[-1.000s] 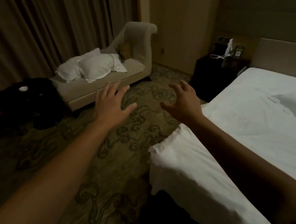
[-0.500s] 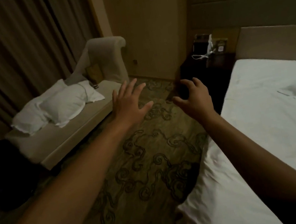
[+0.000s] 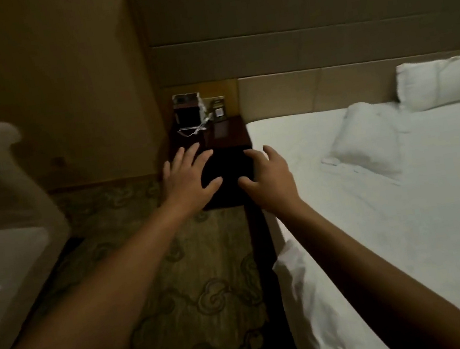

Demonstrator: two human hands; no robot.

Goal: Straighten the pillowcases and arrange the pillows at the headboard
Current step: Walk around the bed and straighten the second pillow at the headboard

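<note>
One white pillow [image 3: 367,143] lies flat on the bed [image 3: 426,234], a little away from the padded headboard [image 3: 314,90]. A second white pillow [image 3: 445,85] leans against the headboard at the far right. My left hand [image 3: 189,177] is stretched out in front of me over the floor, fingers spread, holding nothing. My right hand [image 3: 271,178] hovers beside it at the bed's left edge, fingers apart and slightly curled, also empty. Both hands are well short of the pillows.
A dark nightstand [image 3: 218,146] with a small box, a white cable and cards stands between wall and bed, just beyond my hands. A beige chaise [image 3: 0,226] fills the left edge. Patterned carpet [image 3: 193,293] runs between chaise and bed.
The view has swung right, from the chaise with its pillows to the headboard and the bed. Both empty hands stayed stretched out in front and now sit before the nightstand.
</note>
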